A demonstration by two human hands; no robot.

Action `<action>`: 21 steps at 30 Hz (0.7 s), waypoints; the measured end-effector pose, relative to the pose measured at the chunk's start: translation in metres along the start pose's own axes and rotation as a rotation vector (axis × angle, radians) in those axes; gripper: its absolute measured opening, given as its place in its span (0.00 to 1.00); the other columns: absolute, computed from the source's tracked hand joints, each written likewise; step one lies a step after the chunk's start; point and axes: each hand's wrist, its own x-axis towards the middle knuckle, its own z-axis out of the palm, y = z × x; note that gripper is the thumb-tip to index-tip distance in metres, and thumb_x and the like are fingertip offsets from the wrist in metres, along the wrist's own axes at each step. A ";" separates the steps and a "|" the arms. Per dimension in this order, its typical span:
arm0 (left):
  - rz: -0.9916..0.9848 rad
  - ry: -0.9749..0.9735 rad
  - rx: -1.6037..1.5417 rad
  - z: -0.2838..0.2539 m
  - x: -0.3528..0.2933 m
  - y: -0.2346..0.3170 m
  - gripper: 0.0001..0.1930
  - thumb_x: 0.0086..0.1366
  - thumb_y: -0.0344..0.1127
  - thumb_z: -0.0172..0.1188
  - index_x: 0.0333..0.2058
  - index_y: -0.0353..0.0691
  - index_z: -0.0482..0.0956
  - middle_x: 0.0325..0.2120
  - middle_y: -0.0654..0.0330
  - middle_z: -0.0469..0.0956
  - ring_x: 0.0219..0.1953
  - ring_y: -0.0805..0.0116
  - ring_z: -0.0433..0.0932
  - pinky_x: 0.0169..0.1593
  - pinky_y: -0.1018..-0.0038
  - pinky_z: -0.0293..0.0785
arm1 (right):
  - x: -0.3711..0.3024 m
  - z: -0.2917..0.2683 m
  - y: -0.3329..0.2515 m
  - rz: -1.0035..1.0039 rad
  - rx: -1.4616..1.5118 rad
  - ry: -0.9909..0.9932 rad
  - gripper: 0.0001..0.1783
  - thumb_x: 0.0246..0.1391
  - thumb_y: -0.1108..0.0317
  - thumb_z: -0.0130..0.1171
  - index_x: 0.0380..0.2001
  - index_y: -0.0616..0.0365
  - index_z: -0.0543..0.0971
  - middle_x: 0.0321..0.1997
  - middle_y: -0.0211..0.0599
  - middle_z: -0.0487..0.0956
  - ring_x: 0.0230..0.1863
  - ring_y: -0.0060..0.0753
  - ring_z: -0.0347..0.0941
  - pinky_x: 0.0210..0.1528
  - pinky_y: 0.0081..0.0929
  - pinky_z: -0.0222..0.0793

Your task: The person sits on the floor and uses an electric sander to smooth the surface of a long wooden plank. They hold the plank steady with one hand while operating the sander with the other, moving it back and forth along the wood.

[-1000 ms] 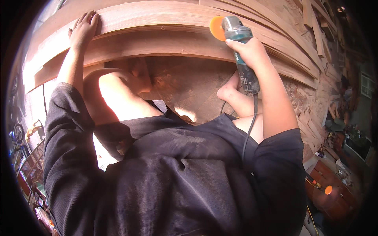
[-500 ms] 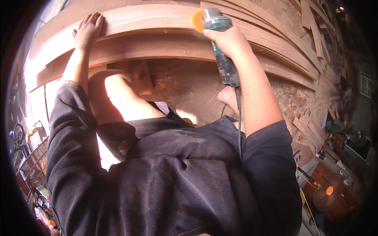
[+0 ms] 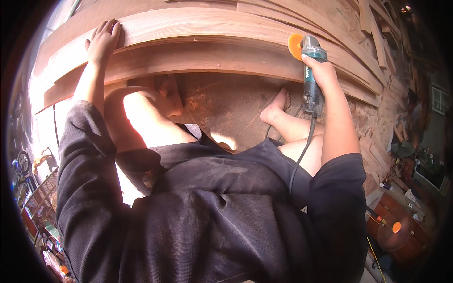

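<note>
Left hand loosely spread on board; right hand wraps angle grinder.
Right fingers mostly hidden; orange disc's contact unclear.

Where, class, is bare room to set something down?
The upper board shows bare between the left hand and the grinder. So does the floor between left foot and right foot, up to the lower board. Crowded: right of the grinder, where boards lie close together, and near the right foot, where the cord trails.
</note>
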 end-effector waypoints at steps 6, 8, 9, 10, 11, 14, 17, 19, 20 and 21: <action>-0.006 -0.004 -0.020 -0.011 -0.004 0.007 0.30 0.78 0.62 0.41 0.72 0.61 0.72 0.74 0.65 0.68 0.78 0.60 0.62 0.77 0.31 0.44 | -0.013 0.035 -0.050 -0.048 -0.016 -0.053 0.34 0.52 0.41 0.75 0.48 0.62 0.88 0.38 0.42 0.87 0.37 0.33 0.83 0.43 0.36 0.78; 0.002 0.005 -0.011 -0.009 -0.003 0.007 0.30 0.78 0.62 0.41 0.72 0.60 0.72 0.75 0.66 0.68 0.78 0.60 0.62 0.77 0.32 0.44 | -0.037 0.055 -0.087 -0.103 -0.040 -0.107 0.35 0.52 0.40 0.75 0.49 0.61 0.88 0.38 0.45 0.88 0.39 0.36 0.84 0.45 0.37 0.79; 0.004 0.017 0.000 -0.006 -0.003 0.005 0.30 0.78 0.62 0.41 0.72 0.60 0.72 0.75 0.66 0.68 0.78 0.60 0.62 0.77 0.32 0.44 | -0.046 0.066 -0.103 -0.145 -0.061 -0.118 0.35 0.52 0.40 0.75 0.49 0.60 0.88 0.39 0.46 0.88 0.40 0.38 0.85 0.47 0.38 0.79; 0.008 0.029 0.006 -0.003 -0.001 0.005 0.30 0.78 0.62 0.41 0.72 0.60 0.72 0.75 0.66 0.68 0.78 0.61 0.61 0.78 0.32 0.43 | -0.055 0.075 -0.118 -0.173 -0.108 -0.144 0.37 0.50 0.37 0.74 0.50 0.59 0.88 0.43 0.47 0.89 0.46 0.41 0.87 0.51 0.38 0.80; 0.002 0.016 0.010 -0.002 0.001 0.004 0.30 0.78 0.62 0.41 0.72 0.61 0.72 0.75 0.66 0.67 0.79 0.61 0.61 0.78 0.32 0.43 | -0.063 0.083 -0.133 -0.199 -0.153 -0.169 0.39 0.48 0.34 0.73 0.51 0.58 0.88 0.47 0.49 0.90 0.51 0.45 0.88 0.56 0.39 0.82; -0.003 -0.015 -0.008 -0.005 0.002 -0.001 0.31 0.79 0.63 0.41 0.73 0.61 0.71 0.76 0.66 0.66 0.79 0.62 0.60 0.78 0.33 0.43 | -0.088 0.096 -0.167 -0.238 -0.263 -0.198 0.43 0.45 0.32 0.73 0.54 0.57 0.86 0.51 0.49 0.89 0.55 0.46 0.87 0.60 0.41 0.81; 0.001 -0.019 -0.019 -0.002 -0.001 -0.008 0.31 0.79 0.63 0.41 0.73 0.61 0.71 0.76 0.66 0.66 0.79 0.63 0.60 0.78 0.33 0.43 | -0.077 0.096 -0.159 -0.262 -0.290 -0.175 0.43 0.46 0.32 0.73 0.56 0.54 0.85 0.52 0.48 0.88 0.55 0.44 0.87 0.61 0.40 0.80; 0.019 -0.017 -0.006 -0.001 0.004 -0.006 0.30 0.79 0.63 0.42 0.72 0.61 0.72 0.76 0.66 0.67 0.79 0.64 0.60 0.78 0.33 0.43 | -0.049 0.076 -0.132 -0.239 -0.227 -0.183 0.42 0.46 0.32 0.73 0.56 0.52 0.86 0.51 0.47 0.89 0.54 0.43 0.87 0.60 0.40 0.80; 0.017 -0.014 0.011 -0.001 0.004 -0.008 0.30 0.79 0.63 0.42 0.72 0.61 0.72 0.76 0.66 0.67 0.79 0.64 0.60 0.77 0.33 0.44 | -0.030 0.067 -0.114 -0.229 -0.172 -0.211 0.39 0.47 0.33 0.73 0.54 0.51 0.87 0.49 0.46 0.89 0.51 0.43 0.87 0.58 0.40 0.80; 0.013 -0.012 0.018 0.001 0.003 -0.008 0.30 0.79 0.63 0.42 0.72 0.61 0.72 0.76 0.67 0.67 0.79 0.64 0.60 0.77 0.33 0.44 | -0.017 0.054 -0.097 -0.227 -0.148 -0.162 0.38 0.49 0.35 0.74 0.53 0.53 0.88 0.47 0.47 0.90 0.49 0.44 0.88 0.56 0.40 0.80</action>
